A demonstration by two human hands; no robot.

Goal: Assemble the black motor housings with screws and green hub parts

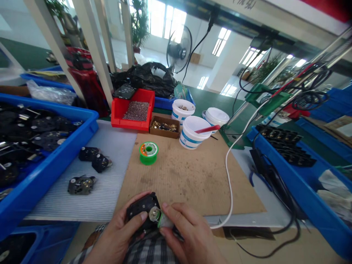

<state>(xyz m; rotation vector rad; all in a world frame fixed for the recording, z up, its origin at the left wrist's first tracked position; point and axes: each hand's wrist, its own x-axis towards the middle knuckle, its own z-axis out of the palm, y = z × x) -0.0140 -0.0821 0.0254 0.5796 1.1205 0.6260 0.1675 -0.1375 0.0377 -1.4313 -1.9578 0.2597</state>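
Note:
At the table's front edge my left hand [118,231] is closed around a black plastic mechanism housing [140,208], its thumb lying on the face. A round metal disc [154,213] shows at the housing's right side. My right hand [189,233] pinches a small grey-white piece with a green edge [165,221] against or right beside that disc; its exact kind is unclear. Fingers partly hide both things. Farther back on the brown cardboard [176,176] stands a green solder wire spool [148,153]. Similar black mechanisms [81,185] lie on the grey surface at left.
Blue bins stand at left [93,121] and right [299,179]. Behind the cardboard are a red bin of small parts [117,119], a box of brass-coloured parts [165,134] and white tubs [189,141]. A white cable [228,176] crosses the cardboard's right side.

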